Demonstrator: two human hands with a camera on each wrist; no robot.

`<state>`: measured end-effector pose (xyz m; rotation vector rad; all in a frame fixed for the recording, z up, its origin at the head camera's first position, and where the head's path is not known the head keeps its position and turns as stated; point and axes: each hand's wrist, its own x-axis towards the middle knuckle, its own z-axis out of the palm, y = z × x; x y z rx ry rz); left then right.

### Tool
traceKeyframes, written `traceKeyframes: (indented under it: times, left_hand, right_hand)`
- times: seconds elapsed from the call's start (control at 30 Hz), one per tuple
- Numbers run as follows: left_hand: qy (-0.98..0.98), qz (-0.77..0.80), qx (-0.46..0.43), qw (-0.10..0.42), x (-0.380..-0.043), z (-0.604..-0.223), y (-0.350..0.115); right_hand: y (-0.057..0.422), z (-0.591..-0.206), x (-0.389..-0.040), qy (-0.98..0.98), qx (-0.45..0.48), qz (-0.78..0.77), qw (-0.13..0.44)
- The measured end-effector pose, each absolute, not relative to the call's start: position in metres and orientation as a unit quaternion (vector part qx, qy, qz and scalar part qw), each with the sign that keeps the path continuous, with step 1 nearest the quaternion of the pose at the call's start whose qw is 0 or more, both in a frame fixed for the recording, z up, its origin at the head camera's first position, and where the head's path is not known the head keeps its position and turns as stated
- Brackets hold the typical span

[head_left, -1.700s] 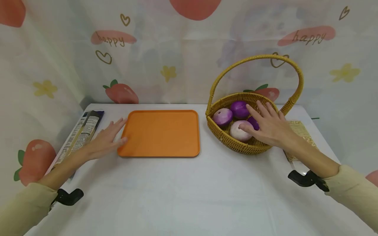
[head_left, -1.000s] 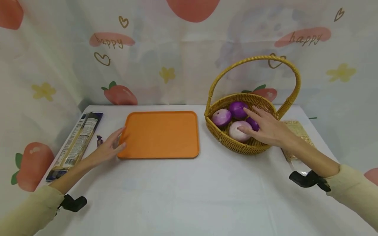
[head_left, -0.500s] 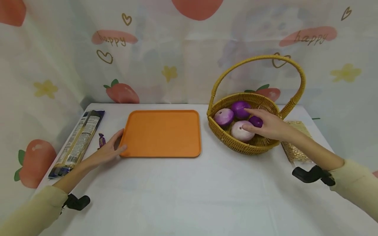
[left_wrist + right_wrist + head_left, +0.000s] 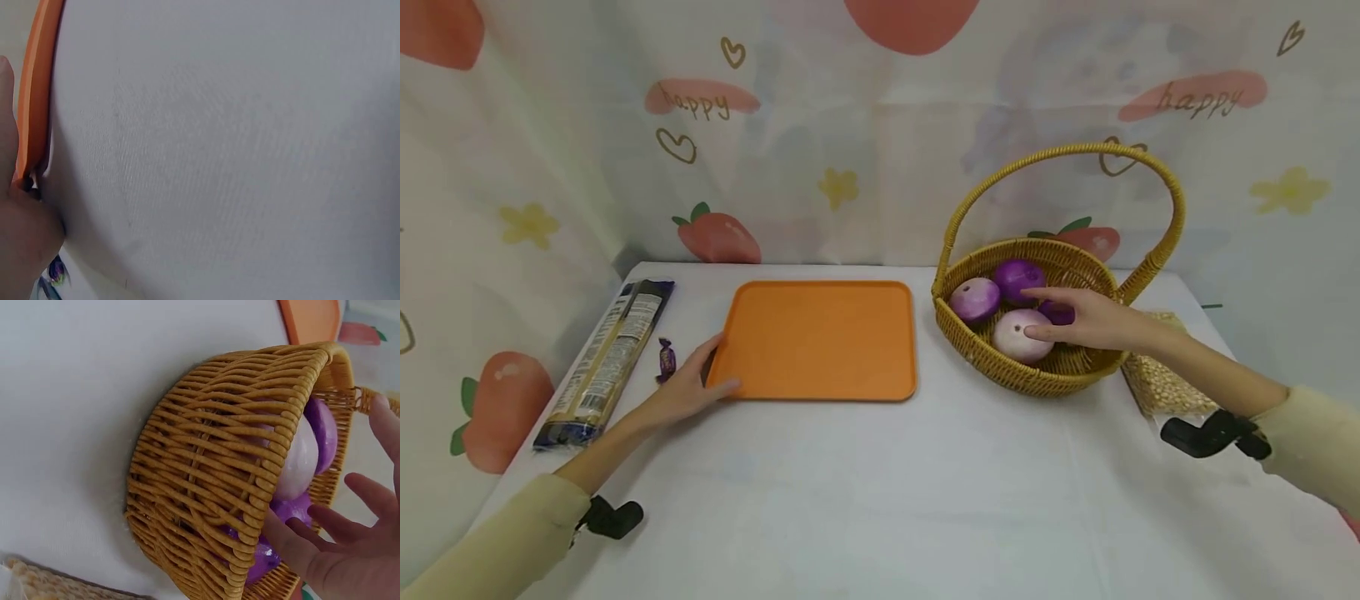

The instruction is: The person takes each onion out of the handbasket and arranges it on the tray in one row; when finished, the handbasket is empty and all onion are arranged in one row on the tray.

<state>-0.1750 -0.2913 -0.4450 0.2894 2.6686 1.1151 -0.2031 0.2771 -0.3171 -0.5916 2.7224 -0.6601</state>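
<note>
An orange tray (image 4: 820, 342) lies flat on the white table. At its left edge is my left hand (image 4: 688, 387), thumb over the near corner and fingers along the side, touching the rim. A woven basket (image 4: 1000, 375) with a tall handle stands to the right and carries several round purple or whitish things. My right hand (image 4: 1101, 321) is over its right part. The thumb reaches to a whitish ball (image 4: 1018, 333) with a small dark hole, and the forefinger to a deep purple ball (image 4: 1017, 279). Another purple one (image 4: 1054, 312) is partly behind the fingers.
On the left lies a long blue-and-gold packet (image 4: 606, 358), and a purple-wrapped candy (image 4: 667, 360) sits beside my left hand. A clear bag of pale grains (image 4: 1165, 387) is partly under my right forearm. A printed curtain hangs behind the table.
My left hand has come in to the tray's left edge, uncovering the candy. My right hand has lowered over the basket, its fingers now less spread. The view shifts slightly.
</note>
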Motion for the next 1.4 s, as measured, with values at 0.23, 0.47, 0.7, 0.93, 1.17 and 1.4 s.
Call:
traceKeyframes:
  times: [0.23, 0.47, 0.7, 0.93, 1.17, 1.4]
  left_hand:
    - [0.919, 0.369, 0.103, 0.089, -0.173, -0.450, -0.288]
    - [0.920, 0.373, 0.104, 0.067, -0.173, -0.449, -0.286]
    - [0.926, 0.360, 0.103, 0.039, -0.175, -0.452, -0.282]
    - [0.945, 0.317, 0.076, 0.004, -0.176, -0.457, -0.274]
    - [0.952, 0.296, 0.074, 0.007, -0.177, -0.460, -0.268]
    - [0.951, 0.299, 0.082, 0.009, -0.173, -0.460, -0.272]
  right_hand:
    - [0.274, -0.316, -0.210, 0.940, -0.201, -0.220, 0.165]
    - [0.272, -0.313, -0.218, 0.932, -0.188, -0.247, 0.188]
    - [0.264, -0.314, -0.224, 0.941, -0.190, -0.203, 0.194]
    - [0.262, -0.316, -0.227, 0.942, -0.223, -0.180, 0.175]
    - [0.263, -0.327, -0.228, 0.936, -0.236, -0.185, 0.185]
    - [0.261, -0.328, -0.235, 0.928, -0.215, -0.205, 0.226]
